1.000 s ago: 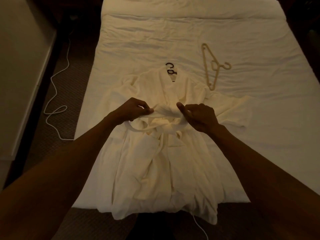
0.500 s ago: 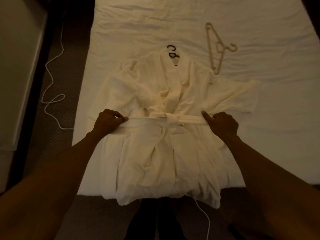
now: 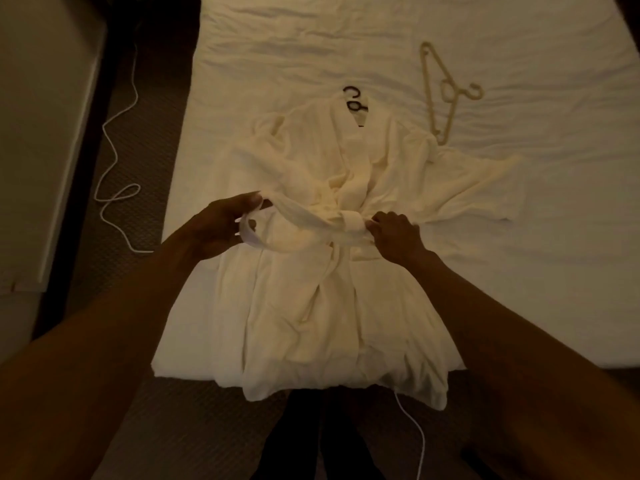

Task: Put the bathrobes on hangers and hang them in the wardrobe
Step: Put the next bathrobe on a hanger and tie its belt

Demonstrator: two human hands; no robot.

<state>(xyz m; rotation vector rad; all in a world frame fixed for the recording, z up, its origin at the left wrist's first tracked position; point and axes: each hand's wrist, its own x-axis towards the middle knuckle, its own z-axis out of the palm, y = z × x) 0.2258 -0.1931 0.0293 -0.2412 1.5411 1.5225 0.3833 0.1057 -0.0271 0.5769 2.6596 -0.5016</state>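
Observation:
A cream bathrobe (image 3: pixel 329 306) lies face up on the bed, its hem hanging over the near edge. A black hanger (image 3: pixel 355 100) is inside it, only the hook showing at the collar. The robe's belt (image 3: pixel 308 216) is crossed in a knot at the waist. My left hand (image 3: pixel 221 223) grips the left belt end, lifted and folded into a loop. My right hand (image 3: pixel 394 233) pinches the belt right beside the knot. A second, beige hanger (image 3: pixel 445 95) lies bare on the sheet beyond the robe's right shoulder.
The white bed (image 3: pixel 519 237) fills the view ahead. A white cable (image 3: pixel 114 161) snakes over the dark carpet on the left, beside a pale cabinet (image 3: pixel 41 133). Another cable (image 3: pixel 415 434) runs on the floor by my dark-clad legs.
Half a second ago both hands pulled the belt ends wide apart. Now the right hand has come in to the knot, and the left hand has raised its end into a loop.

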